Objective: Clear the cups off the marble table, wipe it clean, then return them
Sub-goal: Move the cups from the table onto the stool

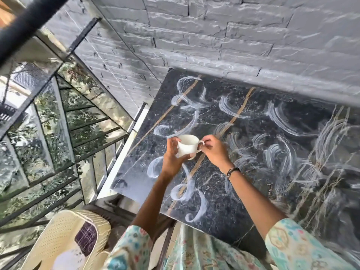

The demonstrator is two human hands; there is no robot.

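A white cup (188, 146) with a handle hangs above the left part of the dark marble table (253, 152). My left hand (172, 154) wraps around the cup's left side and bottom. The thumb and fingers of my right hand (213, 151) pinch the handle on the cup's right side. White swirl smears cover most of the marble top. No other cup is in view.
A grey stone-brick wall (214, 36) runs behind the table. Left of the table stands a metal-barred window (48, 123) with foliage outside. A cream perforated plastic chair (64, 242) holding a purple checked item sits at the lower left, close to the table's near corner.
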